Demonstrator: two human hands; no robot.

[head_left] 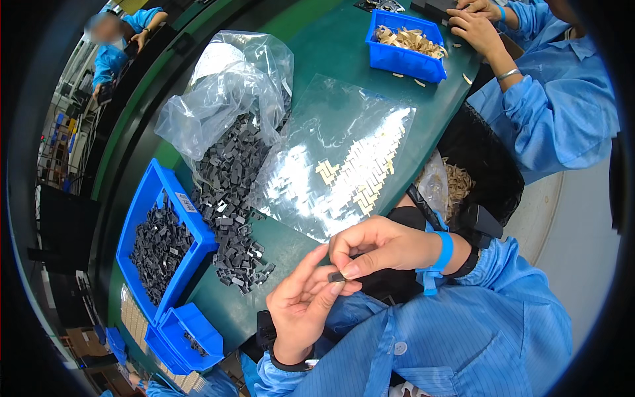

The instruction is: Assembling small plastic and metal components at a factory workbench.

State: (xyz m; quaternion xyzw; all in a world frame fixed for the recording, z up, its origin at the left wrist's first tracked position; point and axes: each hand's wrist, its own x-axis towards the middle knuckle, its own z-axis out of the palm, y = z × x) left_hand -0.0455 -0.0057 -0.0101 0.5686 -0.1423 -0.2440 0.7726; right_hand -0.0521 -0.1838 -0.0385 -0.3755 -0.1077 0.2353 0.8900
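Note:
A small black plastic part (336, 277) is pinched between the fingertips of both my hands, just past the near edge of the table. My left hand (301, 306) grips it from the left with the thumb and fingers. From the right, my right hand (387, 249) presses thumb and forefinger on it and partly covers it. Beyond the hands lies a clear plastic sheet (317, 112) bearing rows of small cream-coloured strips (367, 169). To its left a heap of black plastic parts (231, 192) spills from a clear bag (245, 73).
At left stands a blue bin (149, 202) of small black pieces, with a smaller blue bin (198, 327) nearer. A blue bin (403, 66) of tan scraps sits at the far right. A co-worker's hands (476, 23) work beside it. Below hangs a black-lined waste bin (489, 178).

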